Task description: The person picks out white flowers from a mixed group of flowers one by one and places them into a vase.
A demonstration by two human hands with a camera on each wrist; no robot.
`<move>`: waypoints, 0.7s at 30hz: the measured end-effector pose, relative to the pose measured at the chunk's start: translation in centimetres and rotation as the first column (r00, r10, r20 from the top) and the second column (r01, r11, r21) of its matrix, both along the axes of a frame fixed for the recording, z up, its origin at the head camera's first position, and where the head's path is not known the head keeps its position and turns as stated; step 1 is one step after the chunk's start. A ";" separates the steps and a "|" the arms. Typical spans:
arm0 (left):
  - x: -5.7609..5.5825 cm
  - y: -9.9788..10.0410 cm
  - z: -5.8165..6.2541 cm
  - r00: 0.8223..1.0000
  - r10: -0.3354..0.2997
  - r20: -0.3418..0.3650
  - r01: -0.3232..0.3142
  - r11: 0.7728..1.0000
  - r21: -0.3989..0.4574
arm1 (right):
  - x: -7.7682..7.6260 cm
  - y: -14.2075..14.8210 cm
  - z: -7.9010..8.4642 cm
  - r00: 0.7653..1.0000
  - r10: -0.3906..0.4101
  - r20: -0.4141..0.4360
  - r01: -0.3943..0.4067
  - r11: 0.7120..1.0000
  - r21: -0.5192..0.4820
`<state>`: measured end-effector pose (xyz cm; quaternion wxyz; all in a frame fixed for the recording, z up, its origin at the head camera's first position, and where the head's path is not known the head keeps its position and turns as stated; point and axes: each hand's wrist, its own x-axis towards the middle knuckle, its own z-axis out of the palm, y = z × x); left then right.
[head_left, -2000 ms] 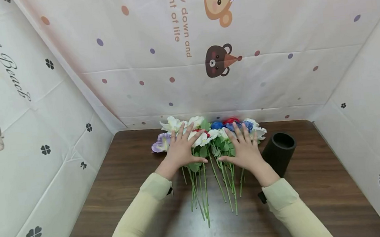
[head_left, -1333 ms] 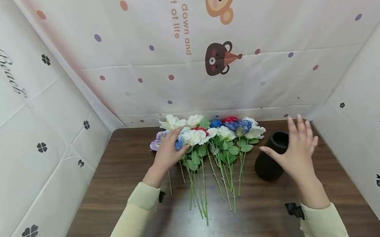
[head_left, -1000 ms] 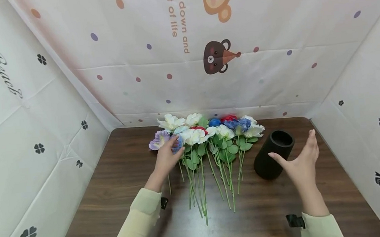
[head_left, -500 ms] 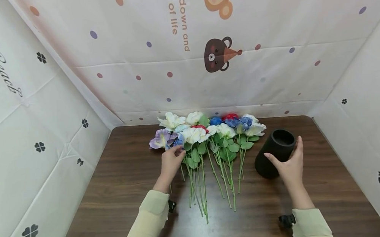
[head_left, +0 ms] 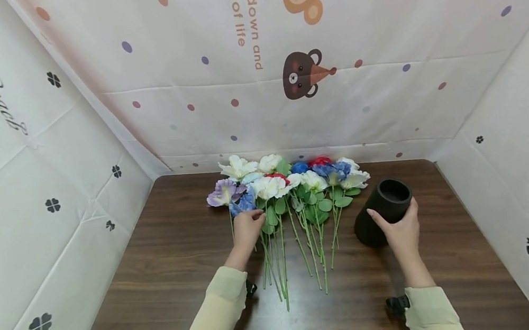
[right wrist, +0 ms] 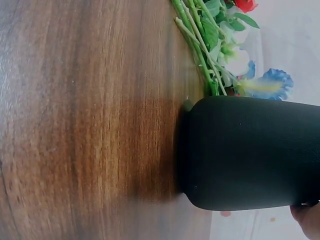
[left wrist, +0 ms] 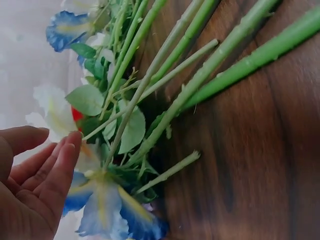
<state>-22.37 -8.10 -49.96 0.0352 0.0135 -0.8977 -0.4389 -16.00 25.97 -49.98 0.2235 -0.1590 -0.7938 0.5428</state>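
A row of artificial flowers lies at the back of the table, with white, red, blue and purple heads and green stems [head_left: 284, 269]. My left hand [head_left: 248, 230] is just below a blue-and-white flower [head_left: 242, 203] at the row's left. In the left wrist view, its fingertips [left wrist: 74, 140] are beside a thin stem [left wrist: 165, 80], with the thumb apart from them. My right hand [head_left: 402, 234] grips an upright black vase [head_left: 378, 218] from its right side, thumb in front. The right wrist view shows the vase's base on the table and one fingertip at its edge.
The dark wooden table [head_left: 162, 291] has printed white cloth [head_left: 190, 87] behind it and on both sides. A purple flower [head_left: 222, 192] lies at the row's left end. Right of the row, white and blue blooms [head_left: 354, 179] lie near the vase.
Both hands were spread over the flowers. The right hand has moved right and taken hold of the vase. The left hand has drawn back toward the stems, its fingers coming closer together.
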 end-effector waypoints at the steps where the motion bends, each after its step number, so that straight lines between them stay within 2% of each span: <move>1: -0.1 0.1 -0.1 1.000 0.001 0.018 -0.001 1.000 0.003 | 0.0 0.0 0.0 1.000 -0.001 0.002 0.001 1.000 0.001; 7: -1.0 0.8 -1.0 0.993 0.020 0.118 -0.018 1.000 -0.020 | 0.0 -0.1 0.0 1.000 -0.001 -0.003 0.001 1.000 -0.007; 14: -1.6 1.0 -2.0 0.992 0.016 0.127 -0.006 0.997 -0.077 | -0.1 0.0 -0.2 1.000 -0.003 -0.014 0.002 1.000 -0.010; 21: -1.8 1.1 -2.1 0.988 0.017 0.150 -0.004 0.996 -0.085 | -0.1 -0.1 -0.2 1.000 -0.013 -0.012 0.013 1.000 -0.015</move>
